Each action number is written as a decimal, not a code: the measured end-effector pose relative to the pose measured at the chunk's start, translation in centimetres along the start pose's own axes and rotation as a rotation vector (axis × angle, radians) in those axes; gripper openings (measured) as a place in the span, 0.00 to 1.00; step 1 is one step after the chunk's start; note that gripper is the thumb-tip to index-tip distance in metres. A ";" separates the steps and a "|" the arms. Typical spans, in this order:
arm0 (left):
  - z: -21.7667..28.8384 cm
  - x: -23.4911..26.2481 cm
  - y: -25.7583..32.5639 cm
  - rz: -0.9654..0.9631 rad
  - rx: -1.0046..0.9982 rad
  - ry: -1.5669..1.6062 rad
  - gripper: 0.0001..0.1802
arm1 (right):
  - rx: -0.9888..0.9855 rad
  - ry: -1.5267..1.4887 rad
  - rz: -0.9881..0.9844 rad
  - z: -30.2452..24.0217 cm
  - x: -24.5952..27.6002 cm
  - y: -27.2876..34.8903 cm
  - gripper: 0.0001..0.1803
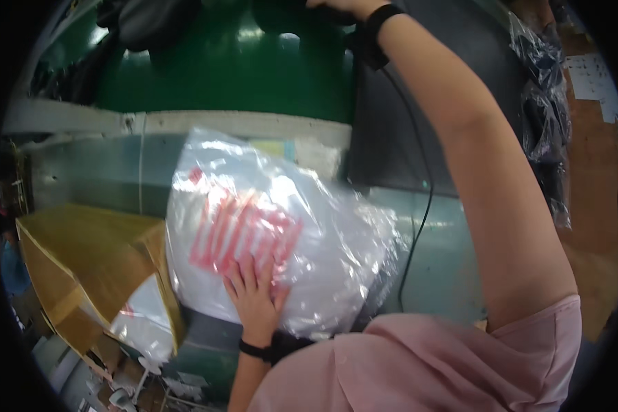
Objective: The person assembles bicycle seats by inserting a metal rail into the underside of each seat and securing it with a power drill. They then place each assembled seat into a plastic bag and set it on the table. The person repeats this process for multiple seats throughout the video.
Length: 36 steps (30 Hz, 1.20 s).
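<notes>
1. Head view, surroundings: an open cardboard box (89, 264) is sitting at the lower left, with clear plastic spilling out of its near end. A green surface (240, 69) is running across the top behind a pale ledge. A black cable (419, 206) is hanging down from the upper right. Dark items wrapped in plastic (546, 117) are hanging at the far right. The person's raised right arm and pink sleeve are covering much of the right side.
2. Bag: a bulging clear plastic bag (323, 233) is resting on the grey counter (446, 261), just right of the box. It is crinkled and glossy, with rows of red print on its near face.
3. Left hand (256, 292): its fingers are lying spread and flat against the bag's printed face, pressing rather than gripping.
4. Right hand (336, 7): it is reaching up to the top edge, mostly cut off; I cannot tell whether its fingers are gripping anything.
</notes>
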<state>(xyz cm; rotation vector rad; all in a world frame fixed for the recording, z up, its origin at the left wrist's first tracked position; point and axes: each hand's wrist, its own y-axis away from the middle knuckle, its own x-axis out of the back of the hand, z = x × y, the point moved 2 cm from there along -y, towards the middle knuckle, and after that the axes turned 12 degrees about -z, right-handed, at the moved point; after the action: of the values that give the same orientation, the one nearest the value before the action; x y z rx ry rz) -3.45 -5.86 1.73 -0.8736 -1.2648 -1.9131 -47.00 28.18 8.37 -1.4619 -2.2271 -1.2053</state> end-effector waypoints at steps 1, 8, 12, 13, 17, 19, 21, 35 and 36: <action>0.2 0.2 0.4 -0.001 -0.007 0.012 0.35 | -0.032 -0.231 -0.061 1.1 -1.0 2.8 0.49; 0.5 2.8 0.4 0.288 -0.148 0.250 0.31 | 0.173 -0.188 0.347 10.8 -9.0 31.6 0.45; 7.8 4.8 3.8 0.217 -0.292 0.412 0.27 | -0.114 0.059 0.482 16.3 -15.9 46.6 0.45; 9.9 3.7 4.2 0.243 -0.367 0.357 0.26 | -0.204 0.178 0.507 16.8 -17.7 49.0 0.45; 12.4 -2.5 1.8 0.202 -0.276 0.209 0.23 | -0.290 -0.003 0.499 20.7 -26.0 54.2 0.46; 11.6 -3.9 0.1 0.136 -0.228 0.310 0.18 | -0.169 -0.352 0.547 22.5 -28.9 54.7 0.45; 9.9 -3.3 0.2 0.027 -0.229 0.533 0.13 | -0.026 -0.689 0.529 22.0 -30.2 54.8 0.41; 11.3 -2.1 -0.7 0.122 -0.246 0.370 0.13 | -0.064 -1.599 0.020 21.3 -31.6 54.0 0.17; 10.4 -1.3 -0.5 0.092 -0.269 0.489 0.14 | -0.062 -1.570 0.028 20.7 -31.1 54.2 0.18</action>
<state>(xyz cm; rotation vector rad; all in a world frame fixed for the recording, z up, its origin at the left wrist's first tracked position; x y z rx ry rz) -1.43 4.22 3.63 -0.5276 -0.6786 -2.0838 18.66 31.87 5.09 -3.0402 -2.7648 0.1951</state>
